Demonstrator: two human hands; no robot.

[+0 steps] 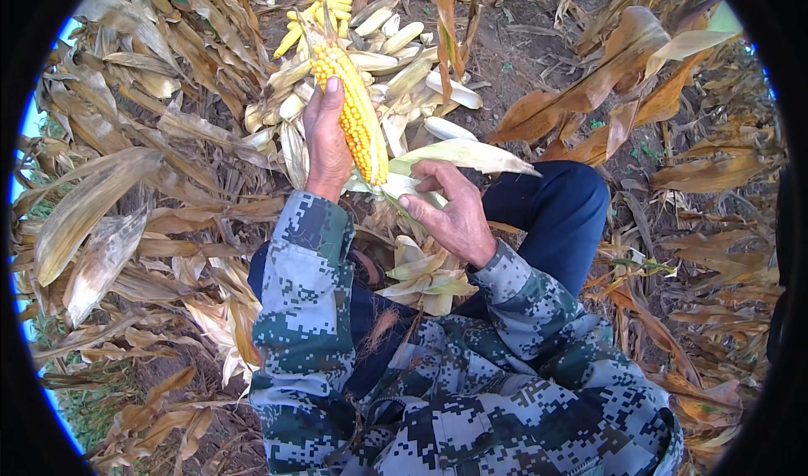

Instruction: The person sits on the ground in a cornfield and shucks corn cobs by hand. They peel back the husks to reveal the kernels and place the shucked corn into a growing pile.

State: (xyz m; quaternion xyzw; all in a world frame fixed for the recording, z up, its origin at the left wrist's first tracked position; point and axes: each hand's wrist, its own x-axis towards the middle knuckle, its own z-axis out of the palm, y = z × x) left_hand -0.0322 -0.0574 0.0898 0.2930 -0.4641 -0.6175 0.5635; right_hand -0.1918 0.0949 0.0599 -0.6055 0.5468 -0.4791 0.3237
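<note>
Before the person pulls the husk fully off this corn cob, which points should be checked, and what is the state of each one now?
1. Left hand grips the yellow cob firmly: ok, fingers wrap its side.
2. Right hand has hold of the pale husk at the base of the cob: ok.
3. Kernels are exposed along the cob: ok, most of its length is bare.
4. Husk is fully separated from the base: not ok, it is attached there.
5. Stem end under the husk: cannot tell, the hands hide it.
6. Pile of husked cobs on the ground ahead is close to the hands: ok.
</note>
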